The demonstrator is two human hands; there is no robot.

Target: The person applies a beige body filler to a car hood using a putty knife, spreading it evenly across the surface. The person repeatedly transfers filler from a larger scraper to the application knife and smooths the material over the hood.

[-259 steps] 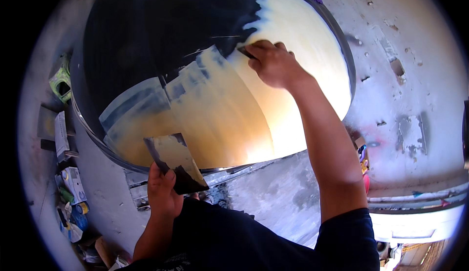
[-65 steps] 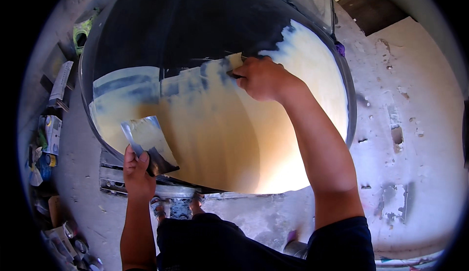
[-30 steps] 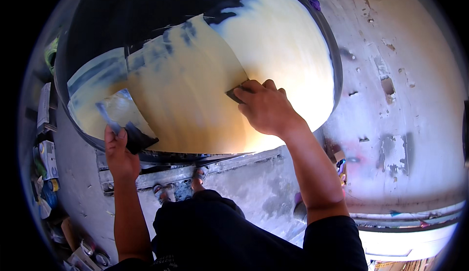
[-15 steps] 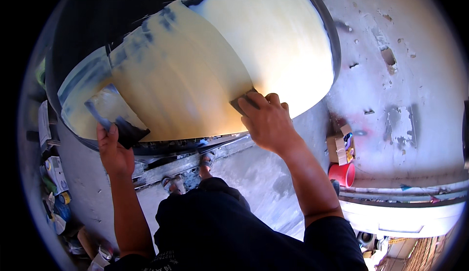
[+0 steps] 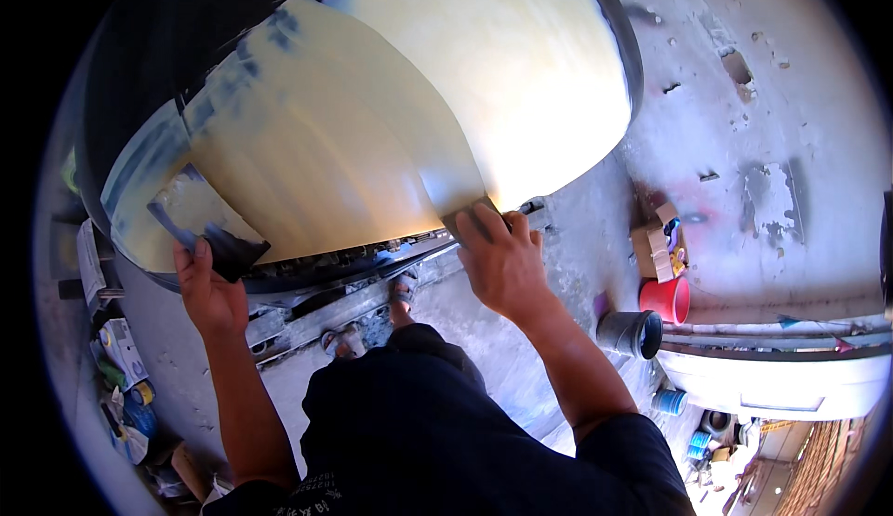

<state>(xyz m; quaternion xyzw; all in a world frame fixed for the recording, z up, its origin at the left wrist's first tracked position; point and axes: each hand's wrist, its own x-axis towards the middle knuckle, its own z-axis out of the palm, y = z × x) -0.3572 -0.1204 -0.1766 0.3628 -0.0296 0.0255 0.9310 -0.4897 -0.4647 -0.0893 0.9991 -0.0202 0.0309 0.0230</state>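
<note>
Before me is a car hood (image 5: 326, 144) coated in pale yellow filler, with dark bluish patches along its left and far parts. My right hand (image 5: 504, 265) is closed on a dark flat spreader (image 5: 468, 215), pressed to the hood's near edge right of the middle. At the near left, my left hand (image 5: 216, 297) pinches the lower edge of a thin plate (image 5: 237, 251), dark at its corner and smeared pale in the middle. That plate is held over the hood's near left corner; I cannot tell whether they touch.
A red bucket (image 5: 665, 300), a dark bucket (image 5: 633, 334) and an open cardboard box (image 5: 655, 248) stand by the scuffed wall (image 5: 772, 144) at right. Boxes and clutter (image 5: 126, 367) lie along the left. My sandalled feet (image 5: 402, 291) are beneath the hood's near edge.
My right hand has drawn the spreader slightly toward me, down to the hood's near edge. My left hand still holds the plate. The whole view has shifted a little, bringing the dark bucket into sight.
</note>
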